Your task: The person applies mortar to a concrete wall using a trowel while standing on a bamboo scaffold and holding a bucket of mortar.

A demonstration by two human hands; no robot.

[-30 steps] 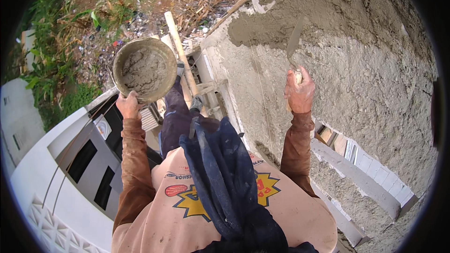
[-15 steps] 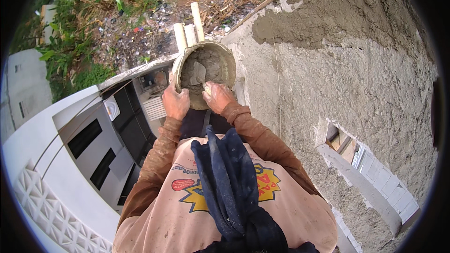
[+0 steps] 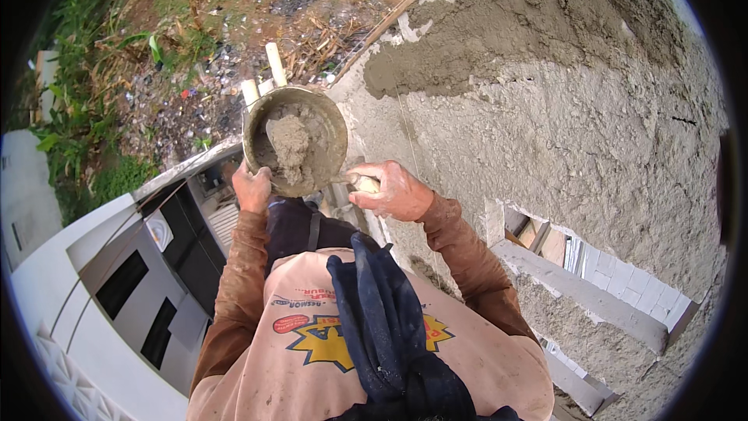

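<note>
A round bucket (image 3: 336,136) with grey wet mortar (image 3: 291,148) is held out in front of my body, its opening facing up. My left hand (image 3: 253,187) is closed on the bucket's lower-left rim. My right hand (image 3: 393,191) grips a trowel by its pale handle (image 3: 365,184), just right of the bucket. The trowel's blade points left into the bucket; its shape is largely hidden, apparently under a heap of mortar. To the right is a rough grey rendered wall (image 3: 545,148), with a darker patch of wet mortar (image 3: 452,58) along its upper part.
Pale poles (image 3: 274,62) show behind the bucket. Far below left is a white building (image 3: 78,249) with dark openings and wires across it. Rubble-strewn ground (image 3: 195,70) and plants (image 3: 109,171) lie beyond. Openings (image 3: 592,265) in the wall are at lower right.
My right hand and trowel came from the wall side down into the bucket, then pulled back rightward. The bucket moved right and up, then slightly down-left, and a lump of mortar now stands heaped inside.
</note>
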